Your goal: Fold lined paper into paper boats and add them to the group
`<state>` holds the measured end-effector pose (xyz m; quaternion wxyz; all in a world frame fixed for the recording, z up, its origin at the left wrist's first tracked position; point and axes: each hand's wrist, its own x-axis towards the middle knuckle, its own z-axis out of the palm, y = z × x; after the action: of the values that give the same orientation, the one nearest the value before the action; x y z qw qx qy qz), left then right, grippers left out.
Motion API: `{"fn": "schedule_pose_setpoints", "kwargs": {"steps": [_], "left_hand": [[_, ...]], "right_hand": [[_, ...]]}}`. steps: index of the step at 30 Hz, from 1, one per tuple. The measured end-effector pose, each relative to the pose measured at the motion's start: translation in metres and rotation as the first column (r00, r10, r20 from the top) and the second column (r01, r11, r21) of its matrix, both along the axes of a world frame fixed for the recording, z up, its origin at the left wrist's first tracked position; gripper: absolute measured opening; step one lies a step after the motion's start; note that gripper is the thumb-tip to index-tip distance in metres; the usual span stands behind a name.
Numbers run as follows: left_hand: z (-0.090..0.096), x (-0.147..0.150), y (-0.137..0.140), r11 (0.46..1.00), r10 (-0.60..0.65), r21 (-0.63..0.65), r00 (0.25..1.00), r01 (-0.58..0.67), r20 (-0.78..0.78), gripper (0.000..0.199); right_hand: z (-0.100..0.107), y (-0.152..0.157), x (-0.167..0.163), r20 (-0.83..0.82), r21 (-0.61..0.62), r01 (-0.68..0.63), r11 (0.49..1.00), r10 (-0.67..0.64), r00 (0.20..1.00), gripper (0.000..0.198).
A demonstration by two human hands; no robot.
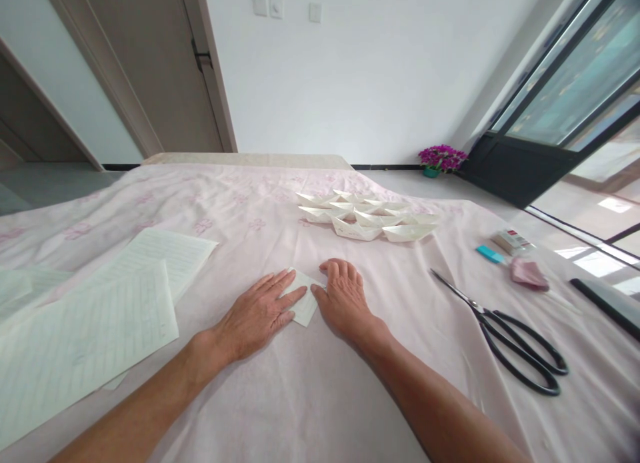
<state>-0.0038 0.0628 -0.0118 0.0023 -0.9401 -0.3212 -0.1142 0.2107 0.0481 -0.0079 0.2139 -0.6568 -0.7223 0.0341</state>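
Observation:
A small folded piece of paper (303,310), pale and roughly diamond-shaped, lies on the pink cloth between my hands. My left hand (260,310) rests flat over its left side, fingers stretched out and pressing it down. At the right edge, my right hand (345,293) has its fingers curled and its thumb against the paper; part of the corner is hidden under it. Beyond the hands stand several folded paper boats (367,216), grouped close together in rows. Large lined sheets of paper (100,330) lie overlapping to the left of my left hand.
Black-handled scissors (500,333) lie on the right, blades pointing away. Past them are a blue eraser-like block (490,254), a small box (513,242), a pink cloth piece (529,275) and a dark long object (605,306). Purple flowers (443,158) stand on the floor by the wall.

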Motion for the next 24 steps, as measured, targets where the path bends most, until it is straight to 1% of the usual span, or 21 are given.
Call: {"fn": "schedule_pose_setpoints", "kwargs": {"steps": [3,7,9,10,11,13,14,15,17,19,20,22,23,24], "left_hand": [[0.0,-0.001,0.0,1.0,0.009,-0.006,1.0,-0.009,-0.021,0.048],[-0.001,-0.002,0.001,1.0,0.01,-0.006,1.0,-0.011,-0.028,0.049],[-0.002,-0.003,0.002,1.0,0.01,-0.008,0.999,-0.01,-0.033,0.049],[-0.002,-0.003,0.002,1.0,0.01,-0.013,0.999,-0.01,-0.034,0.049],[-0.003,-0.003,0.002,1.0,0.008,-0.022,0.999,-0.009,-0.032,0.049],[-0.003,-0.003,0.003,0.999,0.004,-0.05,1.0,-0.004,-0.014,0.049],[-0.003,-0.003,0.003,0.998,0.0,-0.067,1.0,0.0,0.003,0.049],[-0.002,-0.004,0.003,0.996,-0.006,-0.087,1.0,0.008,0.026,0.05],[0.0,-0.006,0.004,0.986,-0.02,-0.163,0.996,0.034,0.086,0.049],[0.005,-0.013,0.007,0.951,0.008,-0.303,0.982,0.051,0.19,0.046],[0.008,-0.018,0.008,0.918,0.052,-0.393,0.965,0.055,0.256,0.044],[0.015,-0.029,0.01,0.826,0.214,-0.562,0.893,0.051,0.395,0.045],[0.017,-0.036,0.01,0.781,0.301,-0.622,0.842,0.05,0.447,0.046],[0.019,-0.042,0.01,0.751,0.378,-0.659,0.79,0.043,0.482,0.047]], "right_hand": [[0.0,0.002,0.009,0.005,-0.029,-0.001,1.0,0.001,1.0,0.026],[0.0,0.005,0.018,-0.021,-0.07,-0.021,0.997,0.019,1.0,0.031],[0.001,0.006,0.018,-0.071,-0.013,-0.013,1.0,0.012,0.997,0.036],[0.001,0.006,0.015,-0.109,0.044,-0.031,0.999,0.036,0.993,0.04],[0.001,0.006,0.012,-0.155,0.106,-0.076,0.991,0.092,0.984,0.045],[0.0,0.004,0.004,-0.247,0.19,-0.218,0.957,0.261,0.933,0.05],[-0.001,0.002,0.0,-0.282,0.196,-0.291,0.937,0.337,0.898,0.049],[-0.002,0.0,-0.004,-0.304,0.177,-0.339,0.924,0.379,0.874,0.048],[-0.002,-0.003,-0.01,-0.288,0.104,-0.379,0.919,0.393,0.873,0.048],[0.0,-0.005,-0.011,-0.215,0.03,-0.4,0.916,0.397,0.892,0.055],[0.001,-0.006,-0.011,-0.172,0.0,-0.414,0.91,0.407,0.897,0.06],[0.005,-0.007,-0.011,-0.09,-0.05,-0.432,0.901,0.426,0.9,0.067],[0.007,-0.007,-0.011,-0.052,-0.069,-0.435,0.898,0.432,0.9,0.068],[0.009,-0.008,-0.011,-0.016,-0.085,-0.436,0.896,0.436,0.9,0.068]]}}
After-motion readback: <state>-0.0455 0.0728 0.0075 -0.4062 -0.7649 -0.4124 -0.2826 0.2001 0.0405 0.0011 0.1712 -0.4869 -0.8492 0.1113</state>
